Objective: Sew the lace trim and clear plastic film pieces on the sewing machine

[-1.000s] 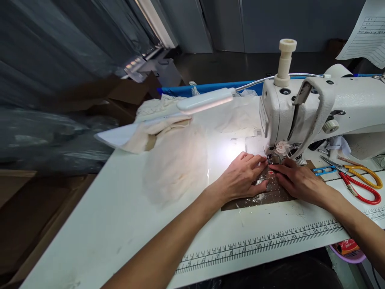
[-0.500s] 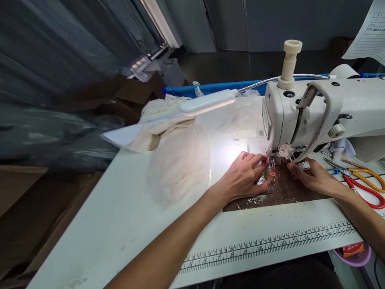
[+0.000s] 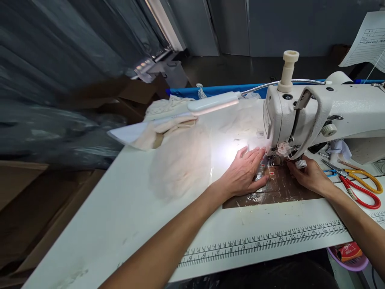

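Note:
A white sewing machine (image 3: 278, 116) stands at the right, its needle area lit by a lamp. My left hand (image 3: 245, 172) lies with fingers stretched out, just left of the presser foot (image 3: 274, 160), over thin white fabric (image 3: 255, 143). Its thumb reaches over the brown plate (image 3: 279, 188) in front of the foot. To the right of the foot, my right hand (image 3: 311, 176) has curled fingers, thumb and forefinger close together. The machine's white knob hides part of them, and whatever they grip cannot be made out.
Scissors with red and yellow handles (image 3: 361, 184) lie right of my right hand. Pale sheer fabric (image 3: 183, 168) spreads across the left of the table (image 3: 126, 208). A printed ruler (image 3: 258, 245) runs along the front edge. A purple basket (image 3: 350, 263) sits below.
My left hand's fingers have flattened and slid slightly back from the presser foot. My right hand stays by the foot. The whole view has shifted a little.

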